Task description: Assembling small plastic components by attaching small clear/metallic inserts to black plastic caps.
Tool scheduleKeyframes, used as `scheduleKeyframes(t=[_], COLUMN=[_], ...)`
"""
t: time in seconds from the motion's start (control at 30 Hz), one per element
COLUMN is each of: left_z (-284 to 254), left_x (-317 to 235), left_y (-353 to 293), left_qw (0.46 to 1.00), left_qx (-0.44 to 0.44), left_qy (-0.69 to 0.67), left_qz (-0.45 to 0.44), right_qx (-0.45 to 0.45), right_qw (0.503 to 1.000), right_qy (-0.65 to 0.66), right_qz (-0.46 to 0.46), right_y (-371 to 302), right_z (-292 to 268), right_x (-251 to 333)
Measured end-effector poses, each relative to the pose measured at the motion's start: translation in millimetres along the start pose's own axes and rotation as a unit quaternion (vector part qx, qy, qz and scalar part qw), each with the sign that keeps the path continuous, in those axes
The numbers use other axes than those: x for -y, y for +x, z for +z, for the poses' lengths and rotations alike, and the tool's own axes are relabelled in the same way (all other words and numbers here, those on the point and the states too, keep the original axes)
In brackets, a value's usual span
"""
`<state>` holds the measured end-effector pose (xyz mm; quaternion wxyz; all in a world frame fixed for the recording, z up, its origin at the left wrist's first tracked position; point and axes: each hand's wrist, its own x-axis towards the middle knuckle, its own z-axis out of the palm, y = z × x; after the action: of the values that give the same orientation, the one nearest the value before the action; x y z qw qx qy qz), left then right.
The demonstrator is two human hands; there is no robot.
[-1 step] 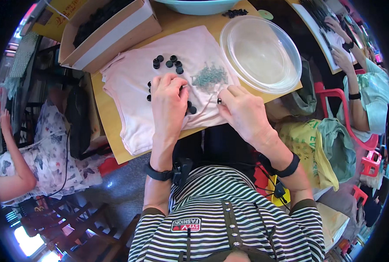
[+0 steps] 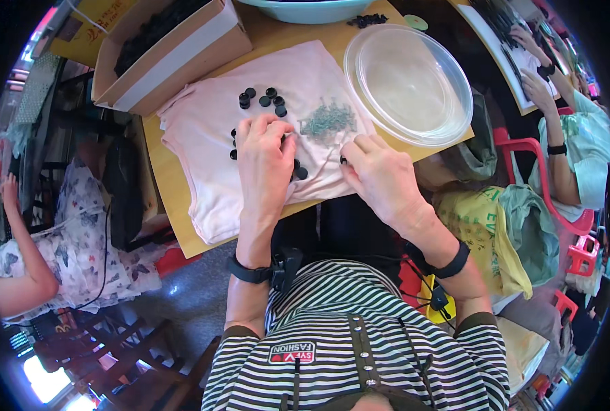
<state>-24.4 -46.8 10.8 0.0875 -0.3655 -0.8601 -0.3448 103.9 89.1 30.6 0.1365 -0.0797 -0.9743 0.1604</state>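
Fingers of the left hand are curled downward and pressed together over a small black cap on the pink cloth; the part under them is mostly hidden, so the exact grip cannot be told. Fingers of the right hand are pinched together on a tiny dark piece at the thumb and forefinger tips.

No change can be read from this single view: both hands rest low on the cloth at the near edge of the counter.

Orientation: the pinched piece is too small to give a long axis. It sits at the fingertip, facing toward the left hand. The loose black caps lie flat, round faces up, in a cluster of about 6 beyond the left hand; 1 more cap lies just beside the left hand, on its right side.

A heap of small teal-grey parts lies on the cloth between the 2 hands and the clear plastic bowl. A cardboard box holding dark parts stands at the far left of the counter.
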Motion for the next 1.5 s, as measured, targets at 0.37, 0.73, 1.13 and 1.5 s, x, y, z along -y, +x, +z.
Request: scheduleKeyframes(t=[0.37, 0.73, 1.13, 1.5], left_z=[20.7, 11.0, -20.8, -23.7], left_x=[2.4, 3.3, -27.1, -29.6], left_y=[21.7, 23.2, -25.0, -47.9], left_qw=[0.997, 0.997, 0.858, 0.789], left_qx=[0.014, 0.009, 0.025, -0.031], left_qy=[0.037, 0.029, -0.484, -0.578], left_qz=[0.07, 0.067, -0.168, -0.206], right_qx=[0.037, 0.012, -0.001, 0.046], right_qw=[0.999, 0.992, 0.921, 0.751], right_qy=[0.027, 0.128, 0.377, 0.639], right_qz=[-0.002, 0.017, 0.095, 0.16], right_y=[-9.0, -7.1, -7.3, -8.8], right_z=[6.7, 7.3, 10.4, -1.6], right_x=[-1.7, -4.8, 2.8, 18.6])
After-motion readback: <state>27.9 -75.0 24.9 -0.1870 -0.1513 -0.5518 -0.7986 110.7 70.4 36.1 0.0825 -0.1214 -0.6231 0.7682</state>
